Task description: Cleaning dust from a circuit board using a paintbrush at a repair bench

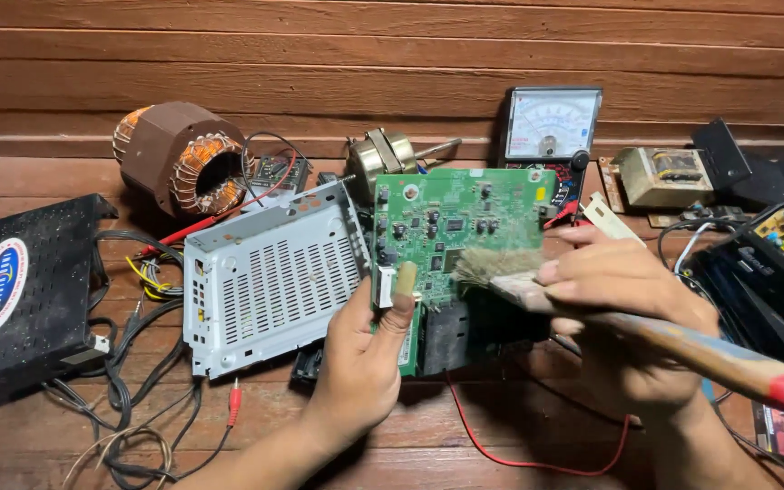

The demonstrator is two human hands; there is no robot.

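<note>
Left hand (pixel 365 349) pinching the green rectangular circuit board (pixel 451 222) upright by its edge, right hand (pixel 623 304) gripping the wooden-handled bristle brush (pixel 501 268), bristles touching the board, above the wooden tabletop (pixel 428 436)

The left hand (pixel 365 349) holds a green circuit board (pixel 451 245) upright over the wooden desk (pixel 501 426). The right hand (pixel 623 299) presses a paintbrush (pixel 592 318) to it, bristles seemingly touching.

An electronics repair workshop: beyond the hands, against a wooden plank wall (pixel 392 54), stand an analog multimeter (pixel 551 122), a copper-wound motor stator (pixel 183 159) and a transformer (pixel 664 177); tangled cables (pixel 138 363) sprawl left across the wooden bench (pixel 465 454).
</note>
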